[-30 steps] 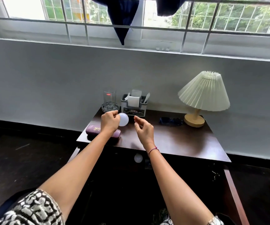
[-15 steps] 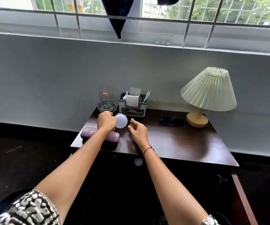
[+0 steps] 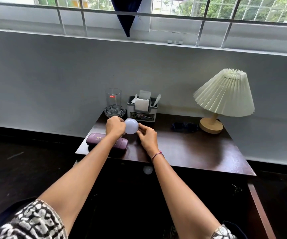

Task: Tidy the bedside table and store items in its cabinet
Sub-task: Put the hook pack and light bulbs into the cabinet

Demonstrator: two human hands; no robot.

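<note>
Purple case (image 3: 106,143) lies at 8 o'clock on the table (image 3: 191,152), glass (image 3: 113,100) at 11. Left hand (image 3: 115,126) is above the case, fingers clenched round the base of the bulb (image 3: 131,126). Bulb held off the tabletop, at 6 o'clock of the tissue box (image 3: 142,107). Right hand (image 3: 147,138) at 3 o'clock of the bulb, bent fingertips touching it; true grip or not, cannot tell. Sunglasses (image 3: 184,127) and lamp (image 3: 223,99) at 2 o'clock

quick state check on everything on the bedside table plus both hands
light bulb, lifted off the table, unlit
left hand, gripping the light bulb
right hand, fingertips on the light bulb, grip unclear
glass, upright, empty, on the ashtray
glasses case, closed, lying flat
lamp, upright, looks unlit
sunglasses, folded, lying beside the lamp
</note>
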